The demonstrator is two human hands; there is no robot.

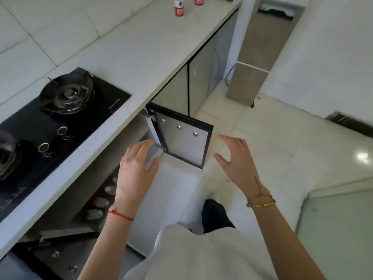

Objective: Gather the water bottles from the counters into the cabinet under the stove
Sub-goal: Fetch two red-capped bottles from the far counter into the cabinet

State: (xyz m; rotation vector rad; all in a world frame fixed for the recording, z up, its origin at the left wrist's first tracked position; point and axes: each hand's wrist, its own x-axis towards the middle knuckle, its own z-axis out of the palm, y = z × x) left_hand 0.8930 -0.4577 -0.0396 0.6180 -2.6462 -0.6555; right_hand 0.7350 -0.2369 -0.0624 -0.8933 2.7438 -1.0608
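From the head camera, the cabinet (113, 178) under the stove (50, 126) stands open, its right door (181, 138) swung out toward the floor. Inside, in shadow, lie what look like several water bottles on their sides (101, 203) (the caps are blurred). Two more bottles with red labels (179, 8) stand upright on the far counter (141, 47). The left hand (135, 168) and right hand (236, 158) hover before the opening, fingers spread, holding nothing.
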